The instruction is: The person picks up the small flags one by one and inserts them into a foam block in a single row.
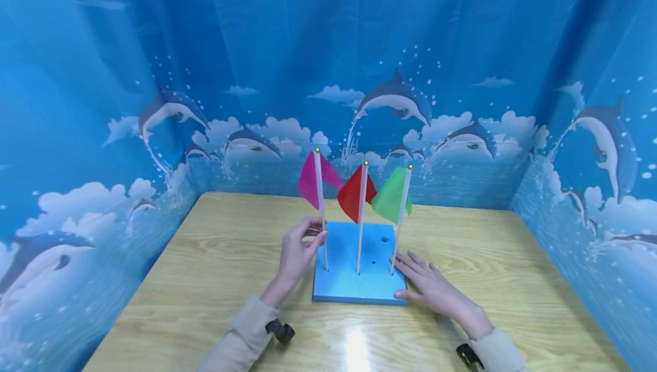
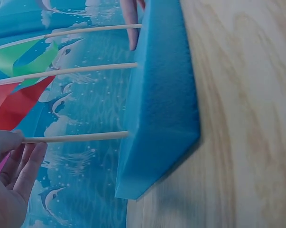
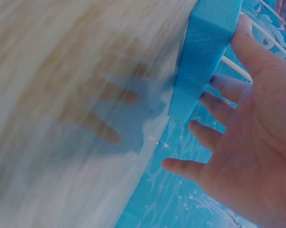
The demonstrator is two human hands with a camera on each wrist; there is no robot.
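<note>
Three small flags on thin wooden sticks stand in a row in a blue foam block (image 1: 340, 288): a pink flag (image 1: 308, 182) on the left, a red flag (image 1: 351, 196) in the middle and a green flag (image 1: 388, 197) on the right. The left hand (image 1: 299, 249) pinches the pink flag's stick (image 2: 86, 137) between thumb and fingers, well above the foam. Against the block's right side rests the right hand (image 1: 433, 287), its fingers spread; in the right wrist view the thumb and some fingertips touch the foam edge (image 3: 204, 52).
The block lies on a wood-grain table (image 1: 215, 280). Two holes, a larger hole (image 1: 384, 239) and a smaller hole (image 1: 373, 262), show in its top on the right. A blue curtain (image 1: 308, 47) printed with dolphins stands behind the table and along both sides.
</note>
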